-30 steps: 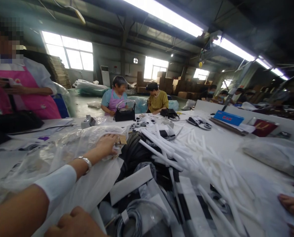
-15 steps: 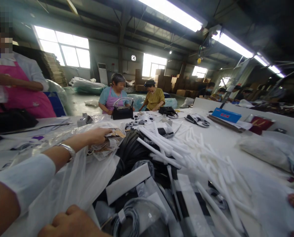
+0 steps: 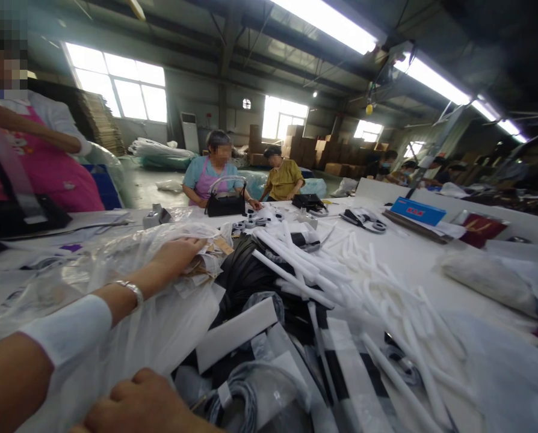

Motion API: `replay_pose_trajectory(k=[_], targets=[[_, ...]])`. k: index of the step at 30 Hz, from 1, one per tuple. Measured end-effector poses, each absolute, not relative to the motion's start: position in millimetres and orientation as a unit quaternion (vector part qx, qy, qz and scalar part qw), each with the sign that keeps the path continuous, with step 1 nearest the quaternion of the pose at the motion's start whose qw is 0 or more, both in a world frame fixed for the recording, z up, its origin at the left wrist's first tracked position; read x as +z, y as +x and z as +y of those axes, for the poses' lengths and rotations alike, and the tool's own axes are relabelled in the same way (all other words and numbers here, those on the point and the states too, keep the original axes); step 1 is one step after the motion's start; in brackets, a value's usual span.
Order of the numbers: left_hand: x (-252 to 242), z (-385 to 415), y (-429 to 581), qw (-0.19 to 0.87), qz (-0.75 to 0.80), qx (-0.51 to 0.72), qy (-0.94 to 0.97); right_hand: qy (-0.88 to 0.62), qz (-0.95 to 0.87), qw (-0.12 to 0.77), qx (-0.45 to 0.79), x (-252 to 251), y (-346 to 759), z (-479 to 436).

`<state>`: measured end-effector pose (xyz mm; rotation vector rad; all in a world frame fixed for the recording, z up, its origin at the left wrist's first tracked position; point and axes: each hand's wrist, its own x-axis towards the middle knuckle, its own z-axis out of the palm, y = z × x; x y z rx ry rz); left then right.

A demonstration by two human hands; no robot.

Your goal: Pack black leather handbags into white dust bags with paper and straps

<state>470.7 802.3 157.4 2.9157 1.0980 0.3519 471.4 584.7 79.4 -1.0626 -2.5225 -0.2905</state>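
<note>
My left hand (image 3: 181,255), with a silver bracelet at the wrist, reaches forward over a large clear plastic bag (image 3: 147,325). Its fingers are stretched out on a bundle of small paper tags and brown card pieces (image 3: 206,257) at the bag's mouth; the undersides of the fingers are hidden. At the bottom edge my right hand (image 3: 142,404) is closed in a fist against the bag's near side, gripping the film. Right of the bag lies a heap of black strips (image 3: 242,270), a white flat strip (image 3: 235,334) and a coil of grey cord (image 3: 235,400).
White foam tubes (image 3: 377,288) spread over the white table. Black handbags (image 3: 226,203), a blue box (image 3: 417,210) and a stuffed plastic bag (image 3: 485,279) stand farther off. Two people sit across the table; a person in a pink apron (image 3: 77,186) stands at the left. Someone's fingers show at the right edge.
My left hand has flattened and shifted slightly over the tags, and a brown card shows beside its fingertips. My right hand has moved a little right. The other person's hand has mostly left the right edge.
</note>
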Motion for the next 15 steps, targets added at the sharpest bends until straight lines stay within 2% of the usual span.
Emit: replay_pose_trajectory(k=[4,10,15], targets=[[170,786,444,0.058,0.332,0.137,0.932,-0.396,-0.872,0.267,-0.105,80,484,589],[197,758,400,0.147,0.372,0.260,0.879,-0.399,-0.886,0.220,-0.090,85,497,593],[237,732,375,0.218,0.464,0.346,0.785,-0.434,-0.870,0.232,-0.045,89,500,582]])
